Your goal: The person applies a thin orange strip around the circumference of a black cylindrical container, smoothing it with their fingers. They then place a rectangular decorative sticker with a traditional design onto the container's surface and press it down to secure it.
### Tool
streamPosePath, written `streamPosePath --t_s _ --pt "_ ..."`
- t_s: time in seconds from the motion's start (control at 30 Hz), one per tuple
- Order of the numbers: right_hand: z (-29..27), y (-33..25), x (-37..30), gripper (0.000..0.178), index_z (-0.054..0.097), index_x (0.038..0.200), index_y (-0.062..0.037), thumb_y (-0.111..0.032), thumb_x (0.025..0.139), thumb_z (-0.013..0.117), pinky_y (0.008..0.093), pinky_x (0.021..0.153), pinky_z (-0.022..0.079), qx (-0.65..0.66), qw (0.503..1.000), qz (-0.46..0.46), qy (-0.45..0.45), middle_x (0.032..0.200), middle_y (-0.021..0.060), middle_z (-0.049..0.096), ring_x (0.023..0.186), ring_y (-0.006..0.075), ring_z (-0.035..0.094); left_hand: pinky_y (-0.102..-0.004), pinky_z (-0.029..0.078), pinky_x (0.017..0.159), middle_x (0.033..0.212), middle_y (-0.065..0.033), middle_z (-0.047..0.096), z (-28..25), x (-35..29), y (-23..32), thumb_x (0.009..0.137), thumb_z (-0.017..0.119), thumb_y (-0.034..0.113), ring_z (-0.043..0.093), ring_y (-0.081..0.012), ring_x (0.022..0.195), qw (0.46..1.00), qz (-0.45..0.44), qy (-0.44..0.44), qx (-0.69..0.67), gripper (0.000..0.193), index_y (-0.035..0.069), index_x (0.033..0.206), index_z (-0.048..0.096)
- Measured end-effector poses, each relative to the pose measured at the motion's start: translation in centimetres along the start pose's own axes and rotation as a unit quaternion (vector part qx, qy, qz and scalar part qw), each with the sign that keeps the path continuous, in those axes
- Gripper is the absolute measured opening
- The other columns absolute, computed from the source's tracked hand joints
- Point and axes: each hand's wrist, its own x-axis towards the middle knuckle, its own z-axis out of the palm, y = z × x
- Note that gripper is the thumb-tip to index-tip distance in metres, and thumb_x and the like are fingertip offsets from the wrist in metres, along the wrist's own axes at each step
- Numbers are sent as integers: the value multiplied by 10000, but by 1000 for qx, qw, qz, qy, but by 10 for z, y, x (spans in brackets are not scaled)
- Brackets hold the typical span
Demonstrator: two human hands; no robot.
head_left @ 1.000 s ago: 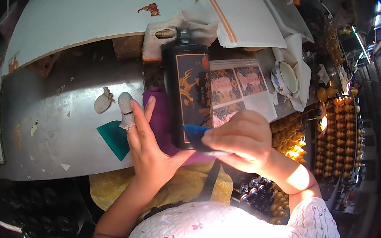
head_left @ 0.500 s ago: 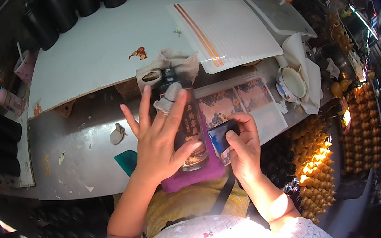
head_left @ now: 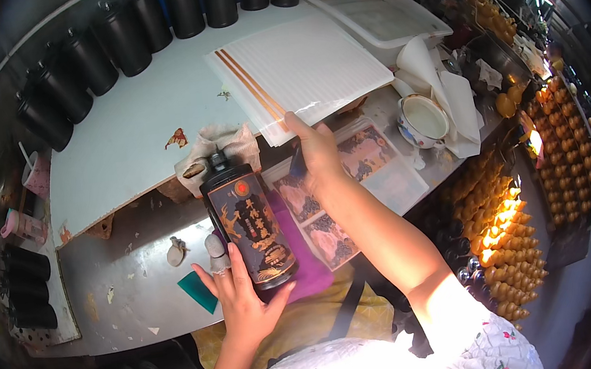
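Observation:
A black bottle (head_left: 253, 226) with an ornate gold-and-orange label lies tilted on a purple cloth (head_left: 304, 257), its neck on a crumpled beige cloth (head_left: 232, 148). My left hand (head_left: 242, 305) is open against the bottle's lower left, fingers stretched out and thumb by the base. One of its fingers wears a whitish cover. My right hand (head_left: 320, 153) is over the near edge of the white sheets (head_left: 310, 64), closed on a flat dark blue scraper (head_left: 297, 162), mostly hidden by the hand. Below it are printed label sheets (head_left: 365, 154) with dark and pink patterns.
Black bottles (head_left: 119, 40) line the back of the white board (head_left: 118, 125). An enamel bowl (head_left: 423, 121) and a white tray (head_left: 393, 17) stand at right. A green sheet (head_left: 198, 292) and a small beige pouch (head_left: 176, 251) lie at left. Golden beaded objects (head_left: 502, 247) fill the right side.
My right hand has moved up and away from beside the bottle to the white sheets, scraper still in it. My left hand has slid off the bottle's front to its lower left. The view has shifted.

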Motion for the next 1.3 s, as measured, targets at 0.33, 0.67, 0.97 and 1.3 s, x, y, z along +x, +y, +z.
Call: streamPosePath --t_s 0.33,0.67,0.97,1.3 --pt "-38 -20 -22 205 724 946 -5 -203 976 679 241 754 469 -116 986 -119 25 897 50 742 811 84 628 -655 30 1208 1104 -186 635 -4 5 -11 829 767 448 590 -391 1083 999 2 31 -18 1069 -78 1569 201" --pt "-49 -88 -39 126 593 975 -119 -201 1042 525 215 619 372 -14 947 -303 -108 1054 109 755 777 51 552 -714 -118 1140 1574 -242 384 -1 5 -25 892 699 481 230 -482 1512 999 22 -9 -30 1080 -8 1615 63" --pt "-38 -143 -65 205 574 883 -90 -221 1032 527 204 590 381 -71 906 -383 -165 924 128 767 651 73 550 -634 -122 1185 1596 -285 317 -13 11 -26 866 718 464 175 -471 1533 997 5 -59 -50 1060 -61 1588 146" --pt "13 -149 -121 231 490 744 -72 91 763 651 208 535 424 -251 756 -402 -450 724 107 680 587 86 568 -499 172 1210 1490 -180 443 -47 77 11 730 876 346 346 -363 1423 916 34 109 -384 1167 -5 1597 178"
